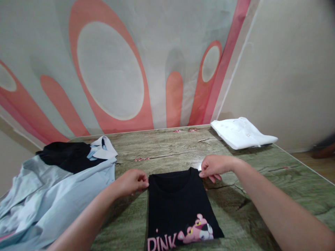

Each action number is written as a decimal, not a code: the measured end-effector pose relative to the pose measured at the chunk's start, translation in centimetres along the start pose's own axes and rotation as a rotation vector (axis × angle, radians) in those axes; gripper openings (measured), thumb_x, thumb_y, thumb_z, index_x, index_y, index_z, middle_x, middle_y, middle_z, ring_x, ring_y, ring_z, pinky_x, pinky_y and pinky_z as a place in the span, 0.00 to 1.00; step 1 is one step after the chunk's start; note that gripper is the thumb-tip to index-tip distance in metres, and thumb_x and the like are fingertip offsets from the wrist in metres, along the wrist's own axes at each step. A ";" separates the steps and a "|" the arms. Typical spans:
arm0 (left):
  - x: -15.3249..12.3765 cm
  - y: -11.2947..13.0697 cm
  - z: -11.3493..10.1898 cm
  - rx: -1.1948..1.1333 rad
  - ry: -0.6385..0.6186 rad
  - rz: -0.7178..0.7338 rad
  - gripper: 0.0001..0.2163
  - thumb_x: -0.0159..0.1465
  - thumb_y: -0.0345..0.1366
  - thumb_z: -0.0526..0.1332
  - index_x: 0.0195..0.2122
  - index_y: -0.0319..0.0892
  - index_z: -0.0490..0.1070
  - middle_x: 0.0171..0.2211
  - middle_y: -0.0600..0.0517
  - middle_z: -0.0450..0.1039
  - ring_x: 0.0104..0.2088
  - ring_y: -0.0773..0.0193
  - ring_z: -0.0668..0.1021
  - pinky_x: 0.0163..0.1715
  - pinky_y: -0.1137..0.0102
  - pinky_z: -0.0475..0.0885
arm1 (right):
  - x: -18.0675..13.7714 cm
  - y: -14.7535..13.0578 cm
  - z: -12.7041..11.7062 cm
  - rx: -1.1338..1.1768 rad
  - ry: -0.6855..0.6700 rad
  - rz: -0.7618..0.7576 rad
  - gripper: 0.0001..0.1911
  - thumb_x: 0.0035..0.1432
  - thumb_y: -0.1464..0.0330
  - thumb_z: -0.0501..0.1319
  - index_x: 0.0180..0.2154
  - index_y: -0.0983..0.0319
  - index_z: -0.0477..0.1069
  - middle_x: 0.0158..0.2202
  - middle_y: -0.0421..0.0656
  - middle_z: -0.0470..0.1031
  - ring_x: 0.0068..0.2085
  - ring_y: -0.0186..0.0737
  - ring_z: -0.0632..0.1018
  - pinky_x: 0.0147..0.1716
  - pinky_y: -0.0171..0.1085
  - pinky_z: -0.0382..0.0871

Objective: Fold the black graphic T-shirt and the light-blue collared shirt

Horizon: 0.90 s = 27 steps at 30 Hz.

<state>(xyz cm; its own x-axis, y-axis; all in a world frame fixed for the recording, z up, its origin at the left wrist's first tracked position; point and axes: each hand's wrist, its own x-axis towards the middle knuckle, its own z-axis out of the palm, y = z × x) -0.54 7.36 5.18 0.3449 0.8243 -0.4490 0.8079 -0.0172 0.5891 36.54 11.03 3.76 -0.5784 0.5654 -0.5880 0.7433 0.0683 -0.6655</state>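
A folded black T-shirt (174, 205) lies in front of me, neckline away from me, with a pink cartoon panther and the letters "PINK" printed on it. My left hand (134, 182) pinches the shirt's far left corner between thumb and fingers. At the far right corner, my right hand (215, 168) grips the edge of the cloth the same way, its lower fingers curled loosely beneath. The shirt's near edge runs out of the picture at the bottom.
A wood-patterned table (162, 148) carries everything. Loose light-blue and grey clothes (68, 191) pile up at the left, with a black garment (68, 153) and a white collar (106, 150) on top. A folded white garment (242, 132) lies at the back right corner. Behind stands a patterned wall (157, 69).
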 end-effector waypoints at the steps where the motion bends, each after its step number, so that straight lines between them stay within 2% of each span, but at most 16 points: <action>1: 0.1 -0.1 0.0 -0.043 -0.037 -0.022 0.12 0.52 0.46 0.60 0.27 0.42 0.72 0.19 0.56 0.70 0.18 0.66 0.70 0.19 0.74 0.60 | 0.0 0.0 0.0 0.025 -0.034 0.000 0.22 0.53 0.49 0.60 0.25 0.62 0.71 0.22 0.40 0.77 0.18 0.30 0.71 0.20 0.30 0.56; 4: 0.6 -0.3 0.1 -0.159 -0.102 -0.067 0.15 0.50 0.48 0.62 0.28 0.41 0.70 0.18 0.56 0.71 0.16 0.67 0.70 0.16 0.75 0.60 | 0.2 -0.1 -0.1 0.104 -0.095 0.028 0.22 0.52 0.49 0.61 0.26 0.62 0.71 0.23 0.40 0.78 0.18 0.29 0.71 0.18 0.29 0.53; 7: 0.8 -0.5 0.3 -0.243 -0.156 -0.094 0.17 0.48 0.51 0.64 0.28 0.41 0.69 0.18 0.55 0.71 0.14 0.68 0.70 0.15 0.76 0.57 | 0.6 -0.1 0.0 0.154 -0.116 0.053 0.23 0.50 0.48 0.62 0.27 0.63 0.71 0.24 0.41 0.79 0.19 0.29 0.73 0.17 0.29 0.53; 11: 0.5 -0.6 0.3 -0.255 -0.184 -0.101 0.19 0.48 0.53 0.64 0.26 0.41 0.68 0.17 0.55 0.70 0.14 0.68 0.71 0.14 0.76 0.57 | 0.9 0.0 0.1 0.145 -0.115 0.060 0.23 0.51 0.48 0.62 0.27 0.63 0.71 0.23 0.41 0.78 0.19 0.30 0.73 0.17 0.28 0.54; 13: 0.3 -0.6 0.0 -0.220 -0.129 -0.094 0.18 0.50 0.53 0.63 0.26 0.41 0.68 0.17 0.56 0.69 0.15 0.67 0.71 0.15 0.76 0.58 | 1.0 0.1 0.1 0.104 -0.008 0.053 0.22 0.51 0.49 0.62 0.27 0.63 0.71 0.22 0.40 0.76 0.18 0.31 0.72 0.17 0.29 0.55; 16: 0.0 -0.3 -0.6 -0.156 0.080 -0.025 0.18 0.56 0.54 0.59 0.30 0.42 0.69 0.20 0.56 0.70 0.20 0.65 0.73 0.18 0.76 0.61 | 1.1 0.0 0.0 0.055 0.231 -0.013 0.18 0.51 0.54 0.64 0.33 0.62 0.72 0.26 0.41 0.77 0.20 0.32 0.73 0.19 0.31 0.59; 18: 0.2 0.0 -0.7 -0.097 0.167 0.066 0.18 0.59 0.53 0.57 0.35 0.42 0.71 0.25 0.54 0.73 0.25 0.64 0.75 0.22 0.75 0.64 | 1.2 -0.1 0.1 0.017 0.297 -0.067 0.17 0.49 0.57 0.66 0.37 0.62 0.72 0.30 0.41 0.77 0.24 0.34 0.74 0.22 0.32 0.62; 22: 0.9 0.2 0.1 0.075 0.148 0.216 0.15 0.59 0.46 0.60 0.40 0.42 0.74 0.31 0.52 0.74 0.32 0.61 0.74 0.32 0.72 0.65 | 1.2 -0.8 0.4 -0.182 0.335 -0.133 0.14 0.44 0.63 0.68 0.35 0.61 0.74 0.32 0.41 0.76 0.32 0.38 0.75 0.29 0.33 0.63; 27: 1.4 0.1 1.1 0.186 0.184 0.277 0.10 0.56 0.42 0.62 0.34 0.42 0.71 0.32 0.52 0.71 0.34 0.60 0.73 0.35 0.71 0.64 | 1.5 -1.3 1.1 -0.342 0.402 -0.181 0.11 0.42 0.67 0.67 0.32 0.61 0.73 0.32 0.41 0.75 0.32 0.38 0.72 0.28 0.34 0.60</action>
<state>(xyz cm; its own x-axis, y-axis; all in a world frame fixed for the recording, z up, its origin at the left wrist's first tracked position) 0.54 7.87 3.83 0.4845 0.8616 -0.1512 0.7747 -0.3423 0.5317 34.39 10.88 3.26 -0.5829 0.7844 -0.2122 0.7495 0.4182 -0.5132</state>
